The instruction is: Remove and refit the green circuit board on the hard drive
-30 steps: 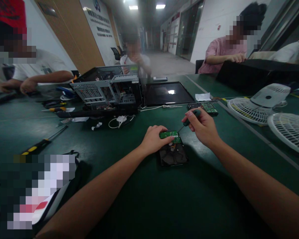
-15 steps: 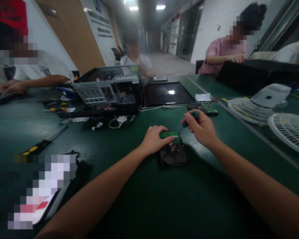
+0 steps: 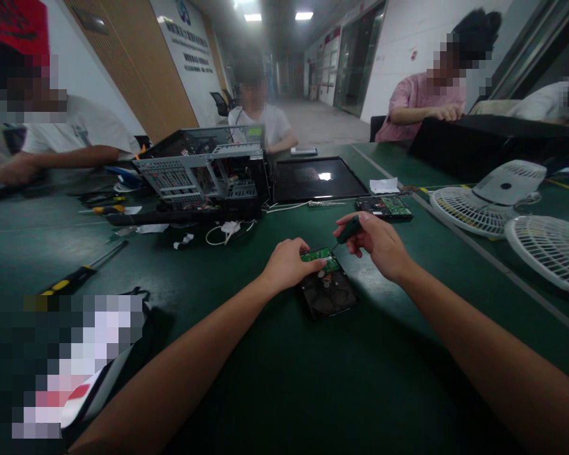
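A black hard drive (image 3: 330, 294) with a green circuit board at its far end lies on the dark green table (image 3: 246, 379). My left hand (image 3: 288, 264) grips the drive's far left part, its thumb across the circuit board. In my right hand (image 3: 372, 243) is a small screwdriver (image 3: 348, 230) with a dark green handle, tilted, its shaft pointing down at the board's far right part. Whether the tip touches the board is too small to tell.
Beyond the drive stand an open computer case (image 3: 203, 174), a black panel (image 3: 318, 178) and a second hard drive (image 3: 385, 207). White fan grilles (image 3: 550, 253) lie right. At left are a yellow-black screwdriver (image 3: 73, 278) and a partly blurred object (image 3: 83, 392). Several people sit around.
The screwdriver handle has tilted lower and shifted left with my right hand, whose fingers have changed position. The drive has turned slightly under my left hand.
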{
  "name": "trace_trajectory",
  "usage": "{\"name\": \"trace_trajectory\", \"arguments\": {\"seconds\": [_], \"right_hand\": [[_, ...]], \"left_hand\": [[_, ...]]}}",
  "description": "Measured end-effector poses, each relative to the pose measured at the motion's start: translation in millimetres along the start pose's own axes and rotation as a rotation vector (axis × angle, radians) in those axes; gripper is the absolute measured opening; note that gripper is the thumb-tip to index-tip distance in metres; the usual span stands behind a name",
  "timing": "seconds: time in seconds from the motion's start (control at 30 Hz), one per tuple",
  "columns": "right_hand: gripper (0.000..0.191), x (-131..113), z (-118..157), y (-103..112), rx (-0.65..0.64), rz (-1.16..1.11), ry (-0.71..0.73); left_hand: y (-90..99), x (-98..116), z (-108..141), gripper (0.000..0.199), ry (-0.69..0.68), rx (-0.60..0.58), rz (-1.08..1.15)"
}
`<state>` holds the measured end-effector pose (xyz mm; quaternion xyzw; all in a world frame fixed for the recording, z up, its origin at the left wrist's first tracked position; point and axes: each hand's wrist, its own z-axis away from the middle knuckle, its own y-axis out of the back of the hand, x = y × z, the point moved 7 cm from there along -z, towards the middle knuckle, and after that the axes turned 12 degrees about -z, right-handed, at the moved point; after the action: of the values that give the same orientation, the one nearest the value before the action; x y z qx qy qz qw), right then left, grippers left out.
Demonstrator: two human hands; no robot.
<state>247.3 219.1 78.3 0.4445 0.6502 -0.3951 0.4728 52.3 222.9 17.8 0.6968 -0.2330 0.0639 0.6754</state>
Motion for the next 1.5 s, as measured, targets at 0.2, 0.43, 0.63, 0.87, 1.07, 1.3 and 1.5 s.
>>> {"name": "trace_trajectory", "arguments": {"seconds": [0.2, 0.43, 0.63, 0.87, 1.07, 1.3, 1.5], "right_hand": [[0.039, -6, 4, -13, -0.091, 0.046, -0.066], [0.036, -4, 5, -15, -0.100, -0.054, -0.120], [0.033, -4, 4, -16, -0.092, -0.157, -0.133], [0.032, -4, 2, -15, -0.084, -0.192, -0.116], [0.030, 1, -1, -15, -0.099, -0.220, -0.108], [0.032, -1, 0, -15, -0.082, -0.199, -0.137], [0.031, -5, 1, -14, -0.072, -0.111, -0.162]], "left_hand": [[8.0, 5, 4, 0.059, 0.023, -0.052, -0.041], [8.1, 5, 5, 0.065, 0.008, -0.082, -0.117], [7.1, 3, 8, 0.077, 0.075, -0.189, -0.261], [10.3, 4, 10, 0.069, 0.123, -0.179, -0.142], [4.0, -5, 7, 0.067, 0.183, -0.115, -0.078], [3.8, -6, 7, 0.069, 0.176, -0.074, -0.112], [3.5, -9, 10, 0.063, 0.177, -0.056, -0.067]]}}
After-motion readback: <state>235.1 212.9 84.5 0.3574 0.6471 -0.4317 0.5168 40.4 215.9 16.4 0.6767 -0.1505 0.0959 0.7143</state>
